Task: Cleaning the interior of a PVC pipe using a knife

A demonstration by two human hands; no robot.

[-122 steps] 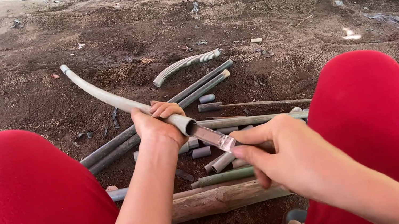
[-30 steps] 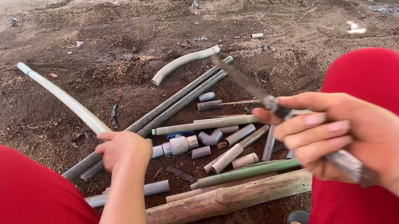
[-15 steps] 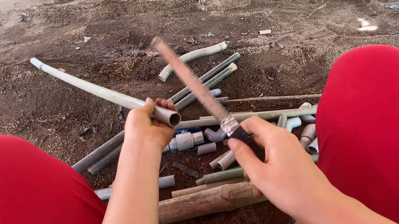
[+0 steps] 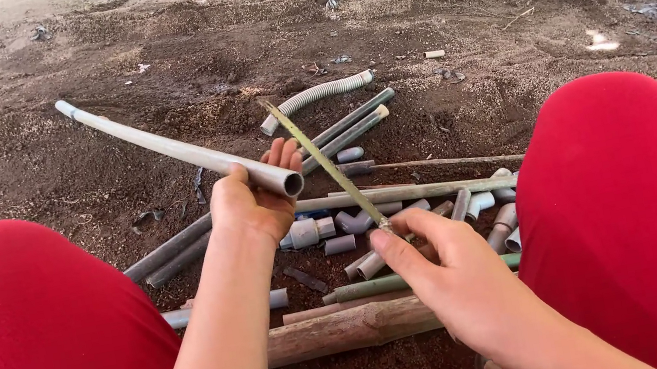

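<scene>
My left hand (image 4: 253, 201) grips a long grey pipe (image 4: 162, 148) near its open end, which points right; the pipe's far end rests on the soil at upper left. My right hand (image 4: 440, 268) holds a thin flat blade (image 4: 323, 163) by its lower end, slanting up and left just past the pipe's open end. Below the hands lies a heap of short grey pipe pieces and fittings (image 4: 370, 222). My knees in red trousers (image 4: 27, 350) flank the heap.
A corrugated grey hose (image 4: 317, 96) lies on the dark soil beyond the heap. A thick wooden stick (image 4: 344, 330) lies crosswise near me. Two long grey pipes (image 4: 171, 251) slant under my left hand. Litter dots the far ground.
The left hand picked the long pipe up off the ground and raised its open end. The right hand swung the blade in from the right to beside the pipe's end.
</scene>
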